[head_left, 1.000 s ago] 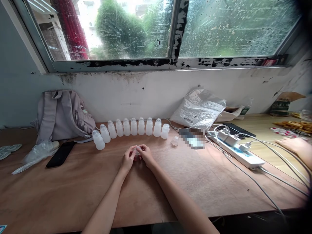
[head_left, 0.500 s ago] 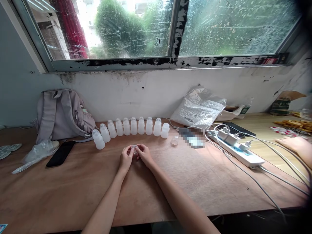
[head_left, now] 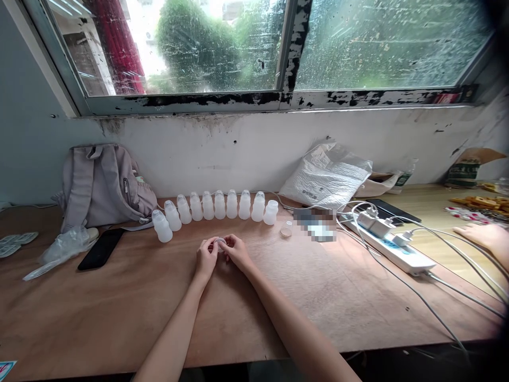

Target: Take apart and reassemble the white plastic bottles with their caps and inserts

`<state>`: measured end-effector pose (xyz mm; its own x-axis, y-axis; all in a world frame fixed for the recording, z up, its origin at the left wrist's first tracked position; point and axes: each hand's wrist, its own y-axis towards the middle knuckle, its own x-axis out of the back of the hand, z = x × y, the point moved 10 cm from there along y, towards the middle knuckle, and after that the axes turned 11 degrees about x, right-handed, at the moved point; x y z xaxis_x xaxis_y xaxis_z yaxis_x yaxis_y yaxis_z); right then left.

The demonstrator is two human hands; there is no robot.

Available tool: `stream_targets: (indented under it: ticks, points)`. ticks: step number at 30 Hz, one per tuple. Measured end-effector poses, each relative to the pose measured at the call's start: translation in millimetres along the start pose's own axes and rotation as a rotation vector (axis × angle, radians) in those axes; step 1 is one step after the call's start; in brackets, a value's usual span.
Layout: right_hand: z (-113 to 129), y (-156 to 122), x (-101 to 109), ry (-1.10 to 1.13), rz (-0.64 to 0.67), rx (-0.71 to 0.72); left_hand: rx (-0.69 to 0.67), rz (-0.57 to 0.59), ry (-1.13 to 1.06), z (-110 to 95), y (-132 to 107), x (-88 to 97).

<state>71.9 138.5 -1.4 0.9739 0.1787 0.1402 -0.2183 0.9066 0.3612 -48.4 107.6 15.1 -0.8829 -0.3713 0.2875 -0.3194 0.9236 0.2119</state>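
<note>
Daylight reaches you through the window (head_left: pixel 254 50), burnt out to white in its upper left. You get a pale sheen on the table (head_left: pixel 318 297) right of centre and soft shadow below your fingers (head_left: pixel 234 244). Your right edge is dark and blurred; a patch (head_left: pixel 315 225) right of centre is pixelated.

Plain workroom, peeling window frame (head_left: pixel 222 100), stained wall (head_left: pixel 238 154), wooden table (head_left: pixel 318 297), cabled power strip (head_left: pixel 405 254)

We see a brown wooden table (head_left: pixel 318 302).
On it we find a curved row of white bottles (head_left: pixel 219 206), one clear cap (head_left: pixel 286 229), a grey backpack (head_left: pixel 105 185), a crumpled plastic bag (head_left: pixel 66 247), a black phone (head_left: pixel 101 250) and a white power strip (head_left: pixel 401 254).
</note>
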Motion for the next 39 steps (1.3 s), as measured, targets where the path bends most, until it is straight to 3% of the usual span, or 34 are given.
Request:
stream_targets:
  ticks: [7, 13, 39]
  points:
    - [-9, 1, 1, -0.045, -0.013, -0.016, 0.017, 0.113, -0.089, 0, -2, -9.9]
    - [-3, 1, 6, -0.152, -0.031, 0.036, 0.072, 0.173, -0.159, 9, 0, -14.1]
    - [5, 3, 19, -0.256, -0.145, 0.031, -0.012, 0.179, -0.111, -7, -8, -15.2]
